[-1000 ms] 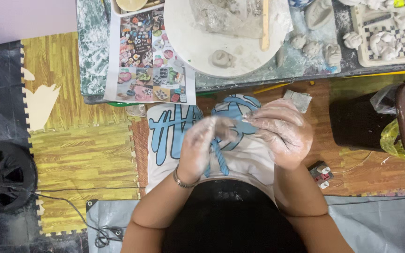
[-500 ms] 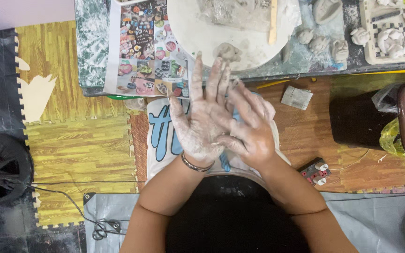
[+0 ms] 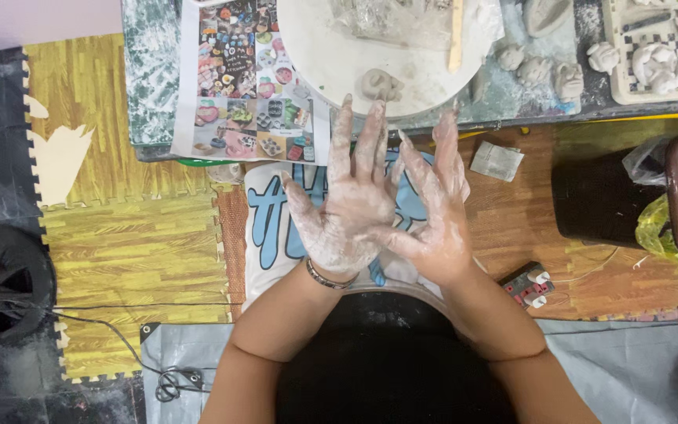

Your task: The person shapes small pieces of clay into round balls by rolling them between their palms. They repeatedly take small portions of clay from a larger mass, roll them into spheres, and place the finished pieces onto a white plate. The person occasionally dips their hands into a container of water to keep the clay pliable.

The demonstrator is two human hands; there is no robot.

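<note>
White round board cut off at top; black bin partly hidden.

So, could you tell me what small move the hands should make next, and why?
Probably a short reach forward to the small clay lump on the white round board. The left hand and right hand are flat, fingers spread, coated in pale clay, holding nothing, with fingertips just short of the board's near edge.

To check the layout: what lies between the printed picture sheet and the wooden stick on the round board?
In the head view, a small grey clay lump sits on the white round board between them.
</note>
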